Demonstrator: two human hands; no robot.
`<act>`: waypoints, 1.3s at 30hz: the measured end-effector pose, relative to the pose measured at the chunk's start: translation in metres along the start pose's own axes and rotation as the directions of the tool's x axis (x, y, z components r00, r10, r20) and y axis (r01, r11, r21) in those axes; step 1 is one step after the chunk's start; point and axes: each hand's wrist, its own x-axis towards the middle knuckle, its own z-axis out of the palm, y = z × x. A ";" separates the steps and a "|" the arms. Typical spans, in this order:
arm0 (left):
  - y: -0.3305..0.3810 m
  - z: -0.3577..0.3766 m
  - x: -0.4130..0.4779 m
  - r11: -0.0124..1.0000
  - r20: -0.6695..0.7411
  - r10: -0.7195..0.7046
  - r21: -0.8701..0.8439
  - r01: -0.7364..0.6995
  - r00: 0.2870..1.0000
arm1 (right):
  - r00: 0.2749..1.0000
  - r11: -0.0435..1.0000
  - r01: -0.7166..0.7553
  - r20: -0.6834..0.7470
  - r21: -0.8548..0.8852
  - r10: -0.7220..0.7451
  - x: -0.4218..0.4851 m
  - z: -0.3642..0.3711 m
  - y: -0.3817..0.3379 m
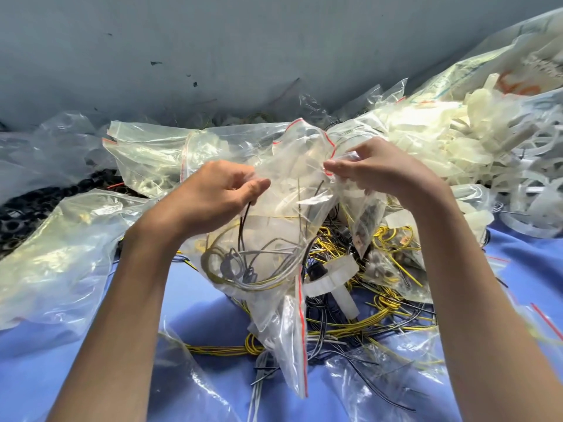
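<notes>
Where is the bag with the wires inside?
Middle of the head view: the clear bag hangs from the left hand and right hand, above yellow wires on the blue cloth.

Colour survey: clear bags, yellow wiring, blue cloth.
The clear plastic zip bag [274, 226] carries a red seal stripe, with coiled grey and black wires [231, 263] showing inside. The loose yellow wires with dark striping [393, 303] lie on plain blue cloth [195, 315]. At right, milky-white plastic parts [457, 141]; at left, black rings [18, 208]; behind, a grey wall [182, 41], dark-flecked.
</notes>
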 end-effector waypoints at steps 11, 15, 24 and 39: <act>-0.024 -0.023 -0.005 0.999 -0.047 -0.034 -0.020 0.033 0.998 | 0.933 0.958 0.264 0.222 0.113 -0.283 -0.019 -0.007 -0.029; -0.037 -0.034 -0.011 0.990 -0.127 -0.097 -0.114 0.082 0.987 | 0.931 0.900 0.326 0.067 0.289 -0.358 -0.022 -0.009 -0.037; -0.033 -0.014 -0.006 0.978 0.026 -0.176 0.116 0.172 0.984 | 0.974 0.901 0.207 0.011 0.382 -0.228 -0.023 -0.008 -0.047; 0.026 0.026 0.008 0.865 -0.166 -0.014 -0.497 -0.071 0.986 | 0.988 0.789 0.114 0.017 0.603 -0.155 -0.022 -0.003 -0.058</act>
